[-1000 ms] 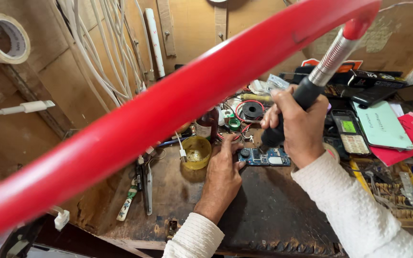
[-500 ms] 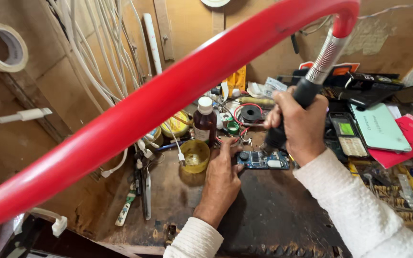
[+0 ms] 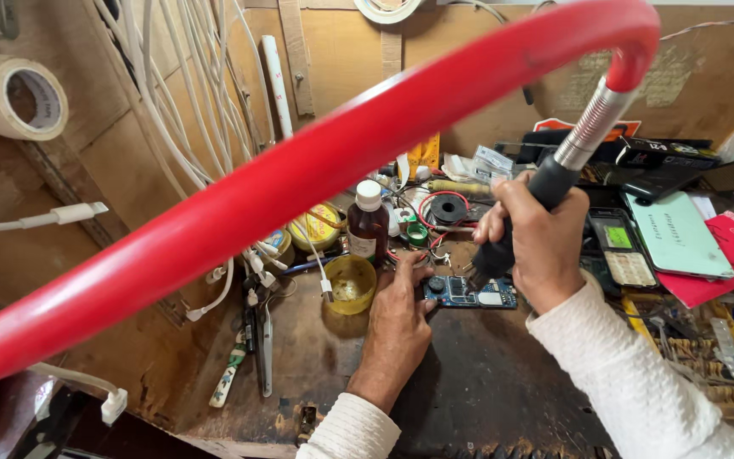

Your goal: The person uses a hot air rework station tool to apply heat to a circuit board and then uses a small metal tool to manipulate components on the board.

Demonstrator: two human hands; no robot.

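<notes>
Brown bottle [image 3: 369,223] and yellow tin [image 3: 319,226] now uncovered; red hose [image 3: 316,170] shifted upward.

A small electronics repair workshop: the scarred wooden surface [image 3: 299,374] carries a bare circuit board [image 3: 469,291] at centre, with opened mobile phones [image 3: 618,246] at three o'clock, white charging cables [image 3: 172,102] hanging at eleven o'clock (a masking tape roll [image 3: 15,96] beside them) and a brown solvent bottle [image 3: 369,223].

A fat red hose [image 3: 316,187] crossed the frame corner to corner. Bare desk [image 3: 486,382] lay open at bottom middle. Bottles, phones and wires crowded the back and right.
</notes>
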